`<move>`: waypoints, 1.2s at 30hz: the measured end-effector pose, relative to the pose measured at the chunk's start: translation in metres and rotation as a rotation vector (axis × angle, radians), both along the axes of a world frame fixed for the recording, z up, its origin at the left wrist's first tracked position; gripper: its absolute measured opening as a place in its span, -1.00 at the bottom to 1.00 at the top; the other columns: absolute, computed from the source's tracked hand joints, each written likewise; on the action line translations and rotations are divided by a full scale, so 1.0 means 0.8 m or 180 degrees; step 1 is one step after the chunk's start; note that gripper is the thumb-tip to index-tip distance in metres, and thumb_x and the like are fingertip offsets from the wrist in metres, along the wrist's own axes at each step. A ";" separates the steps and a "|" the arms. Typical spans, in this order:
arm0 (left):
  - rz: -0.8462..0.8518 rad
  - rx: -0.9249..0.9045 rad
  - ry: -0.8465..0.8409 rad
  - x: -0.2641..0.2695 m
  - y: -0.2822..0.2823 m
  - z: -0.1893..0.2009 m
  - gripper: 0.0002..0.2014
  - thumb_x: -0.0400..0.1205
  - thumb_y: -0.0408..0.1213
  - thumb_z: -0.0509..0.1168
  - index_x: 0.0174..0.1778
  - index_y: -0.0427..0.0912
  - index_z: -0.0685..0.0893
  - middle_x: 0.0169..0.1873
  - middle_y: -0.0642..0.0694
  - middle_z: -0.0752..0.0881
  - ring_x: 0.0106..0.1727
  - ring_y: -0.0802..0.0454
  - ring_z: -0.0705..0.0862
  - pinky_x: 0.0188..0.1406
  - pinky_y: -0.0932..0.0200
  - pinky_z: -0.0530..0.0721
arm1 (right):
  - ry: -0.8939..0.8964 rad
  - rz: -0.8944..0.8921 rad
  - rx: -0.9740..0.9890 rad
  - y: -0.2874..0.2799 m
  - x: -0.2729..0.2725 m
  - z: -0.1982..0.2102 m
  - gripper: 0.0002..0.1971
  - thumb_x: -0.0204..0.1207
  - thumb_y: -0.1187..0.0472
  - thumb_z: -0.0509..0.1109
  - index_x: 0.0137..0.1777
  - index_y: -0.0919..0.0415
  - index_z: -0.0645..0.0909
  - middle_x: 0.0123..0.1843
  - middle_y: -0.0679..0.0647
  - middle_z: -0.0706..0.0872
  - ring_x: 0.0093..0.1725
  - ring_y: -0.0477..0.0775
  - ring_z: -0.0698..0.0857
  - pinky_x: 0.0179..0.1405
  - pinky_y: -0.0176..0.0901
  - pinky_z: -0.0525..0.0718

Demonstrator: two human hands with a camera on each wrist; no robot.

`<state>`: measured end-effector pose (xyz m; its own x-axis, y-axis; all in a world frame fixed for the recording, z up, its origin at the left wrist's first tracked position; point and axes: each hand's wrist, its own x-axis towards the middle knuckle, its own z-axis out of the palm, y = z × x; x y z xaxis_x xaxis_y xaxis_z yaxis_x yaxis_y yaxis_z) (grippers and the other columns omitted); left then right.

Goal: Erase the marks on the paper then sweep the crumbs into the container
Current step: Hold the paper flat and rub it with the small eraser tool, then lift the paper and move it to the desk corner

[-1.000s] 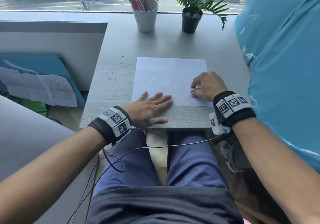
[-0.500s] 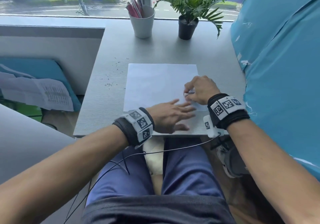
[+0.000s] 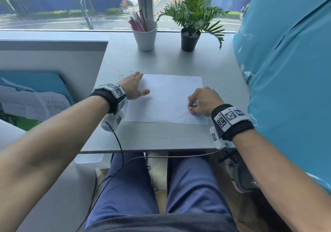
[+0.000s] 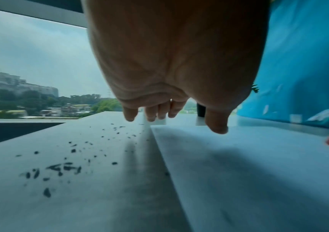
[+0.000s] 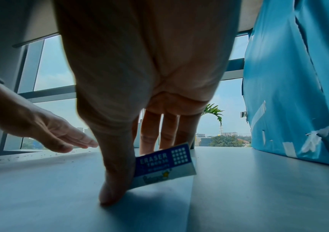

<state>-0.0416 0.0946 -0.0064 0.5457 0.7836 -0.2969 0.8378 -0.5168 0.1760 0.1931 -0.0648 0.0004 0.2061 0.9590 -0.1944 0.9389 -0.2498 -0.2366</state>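
Right grip (image 3: 200,100): thumb and fingers pinch one sleeved eraser (image 5: 163,164), tilted, corner down on the paper (image 3: 168,97). Left grip (image 3: 133,86): fingers straight, spread, empty. It has moved from the sheet's near edge to its far-left corner, now just beside the crumbs (image 4: 64,168). Likely erasing done, sweeping begins. Count: one paper, one eraser, many scattered crumbs on the surface (image 3: 161,136) left of that grip. No container identified.
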 end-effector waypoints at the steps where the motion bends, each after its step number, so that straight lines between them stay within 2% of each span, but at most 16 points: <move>1: -0.0020 -0.0016 -0.0038 0.003 0.010 0.001 -0.11 0.68 0.16 0.27 0.76 -0.26 0.02 0.75 -0.19 0.05 0.75 -0.09 0.07 0.70 0.02 0.06 | -0.0014 0.0005 -0.0021 0.000 0.000 0.000 -0.88 0.26 0.13 0.59 -0.28 -0.12 0.75 0.01 -0.03 0.79 0.07 0.08 0.68 0.05 -0.16 0.65; 5: -0.0133 0.0045 -0.0004 0.012 0.027 -0.001 -0.08 0.49 0.26 0.46 0.60 -0.30 0.37 0.60 -0.23 0.38 0.60 -0.21 0.36 0.58 -0.08 0.34 | 0.0016 -0.0047 -0.0024 0.001 0.002 -0.004 -0.86 0.25 0.14 0.60 -0.32 -0.14 0.72 0.00 -0.03 0.80 0.01 0.07 0.71 0.01 -0.17 0.68; 7: -0.0101 0.0099 -0.0107 0.012 0.029 -0.001 -0.07 0.41 0.30 0.50 0.54 -0.26 0.45 0.54 -0.21 0.42 0.54 -0.22 0.39 0.53 -0.12 0.41 | 0.0026 -0.0054 -0.0005 0.001 0.002 -0.005 -0.87 0.25 0.14 0.61 -0.31 -0.12 0.74 0.01 -0.03 0.81 0.01 0.07 0.73 0.02 -0.15 0.69; 10: -0.0071 0.0149 -0.0122 0.015 0.030 0.002 -0.10 0.36 0.34 0.52 0.46 -0.22 0.55 0.42 -0.22 0.47 0.46 -0.22 0.43 0.46 -0.11 0.47 | 0.0021 -0.0026 -0.0023 0.002 0.002 -0.007 -0.83 0.26 0.14 0.61 -0.36 -0.15 0.69 -0.10 -0.02 0.80 -0.09 0.05 0.73 -0.09 -0.18 0.66; 14: -0.0140 0.0167 -0.0069 0.019 0.025 0.006 -0.22 0.32 0.41 0.49 0.22 -0.17 0.72 0.18 -0.19 0.51 0.27 -0.20 0.53 0.32 -0.09 0.57 | 0.0038 -0.0036 0.0031 0.003 0.001 -0.009 -0.85 0.29 0.11 0.60 -0.34 -0.17 0.70 -0.11 -0.02 0.78 -0.10 0.03 0.71 -0.15 -0.22 0.55; 16: -0.0155 0.0153 -0.0175 0.022 0.021 0.006 -0.31 0.34 0.39 0.50 0.11 -0.15 0.75 0.16 -0.19 0.53 0.26 -0.19 0.54 0.32 -0.06 0.56 | 0.0026 -0.0022 0.0073 0.004 -0.001 -0.009 -0.89 0.31 0.10 0.60 -0.29 -0.15 0.74 -0.11 -0.03 0.79 -0.09 0.03 0.71 -0.17 -0.24 0.50; 18: -0.0057 0.0071 -0.0413 0.025 0.019 0.008 -0.43 0.40 0.28 0.53 0.03 -0.18 0.76 0.20 -0.22 0.57 0.28 -0.18 0.54 0.31 0.06 0.51 | 0.0006 0.0008 0.0115 0.005 -0.002 -0.009 -0.92 0.33 0.09 0.60 -0.24 -0.12 0.77 -0.11 -0.03 0.79 -0.08 0.04 0.70 -0.17 -0.24 0.49; 20: 0.0167 -0.0030 -0.0734 0.025 0.017 0.010 -0.43 0.40 0.22 0.56 0.10 -0.19 0.75 0.25 -0.24 0.59 0.35 -0.16 0.52 0.31 0.10 0.47 | 0.0008 0.0036 0.0120 0.005 -0.002 -0.010 -0.92 0.34 0.10 0.60 -0.20 -0.10 0.78 -0.10 -0.02 0.78 -0.05 0.04 0.69 -0.16 -0.22 0.50; 22: 0.0561 -0.0152 -0.1008 0.020 0.016 0.016 -0.29 0.38 0.17 0.60 0.34 -0.17 0.66 0.33 -0.22 0.57 0.42 -0.16 0.49 0.35 0.08 0.46 | 0.0018 0.0039 0.0123 0.007 -0.002 -0.013 -0.92 0.35 0.10 0.59 -0.20 -0.11 0.78 -0.08 0.00 0.77 -0.02 0.04 0.67 -0.14 -0.22 0.50; 25: 0.1346 -0.0477 -0.1413 -0.004 0.020 0.016 -0.06 0.33 -0.03 0.70 0.59 -0.10 0.38 0.28 -0.11 0.58 0.32 -0.11 0.57 0.30 0.12 0.54 | 0.0024 0.0029 0.0113 0.012 -0.006 -0.016 -0.90 0.32 0.09 0.57 -0.23 -0.15 0.74 -0.05 0.00 0.76 -0.01 0.07 0.67 -0.15 -0.21 0.49; 27: 0.1649 -0.0650 -0.1754 -0.024 0.023 0.012 0.03 0.33 -0.22 0.71 0.66 -0.08 0.26 0.27 -0.11 0.68 0.25 -0.10 0.67 0.34 0.03 0.61 | 0.0051 0.0071 0.0091 0.018 -0.012 -0.018 -0.88 0.31 0.10 0.57 -0.27 -0.17 0.71 -0.04 0.00 0.76 0.01 0.07 0.68 -0.13 -0.20 0.51; 29: 0.1746 -0.0700 -0.2124 -0.042 0.021 0.012 -0.03 0.41 -0.41 0.63 0.69 -0.06 0.25 0.19 -0.20 0.75 0.14 -0.13 0.76 0.24 -0.09 0.71 | 0.0055 0.0151 0.0074 0.025 -0.021 -0.017 -0.87 0.32 0.09 0.57 -0.27 -0.18 0.68 0.00 0.00 0.75 0.04 0.06 0.68 -0.10 -0.21 0.50; 32: 0.1605 -0.0593 -0.2764 -0.068 0.012 0.028 -0.17 0.51 -0.50 0.55 0.66 -0.02 0.35 0.00 -0.13 0.82 -0.04 -0.07 0.79 0.02 -0.03 0.76 | 0.0260 0.0060 0.0249 0.035 -0.027 -0.005 -0.90 0.34 0.09 0.59 -0.18 -0.13 0.76 0.01 -0.01 0.75 0.05 0.05 0.67 -0.05 -0.18 0.54; 34: 0.1384 -0.0598 -0.3181 -0.091 0.009 0.043 -0.28 0.56 -0.45 0.53 0.62 -0.06 0.42 -0.03 -0.11 0.86 0.03 -0.07 0.83 0.10 -0.09 0.77 | 0.0638 -0.0254 0.0566 0.044 -0.022 0.009 -0.90 0.34 0.11 0.61 -0.16 -0.07 0.80 -0.02 -0.01 0.79 0.05 0.05 0.70 0.07 -0.12 0.67; 36: 0.1224 -0.0571 -0.3532 -0.116 0.005 0.059 -0.41 0.61 -0.41 0.47 0.57 -0.18 0.48 0.02 -0.14 0.86 0.10 -0.11 0.83 0.12 -0.13 0.78 | 0.1206 -0.0623 0.0906 0.053 -0.014 0.023 -0.89 0.31 0.09 0.65 -0.18 -0.03 0.83 -0.03 0.01 0.83 0.08 0.03 0.74 0.15 -0.12 0.69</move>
<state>-0.1347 0.0987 0.0409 0.3120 0.9477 0.0675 0.2767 -0.1586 0.9478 0.1818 -0.0220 0.0184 0.3529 0.9353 -0.0270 0.7162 -0.2885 -0.6355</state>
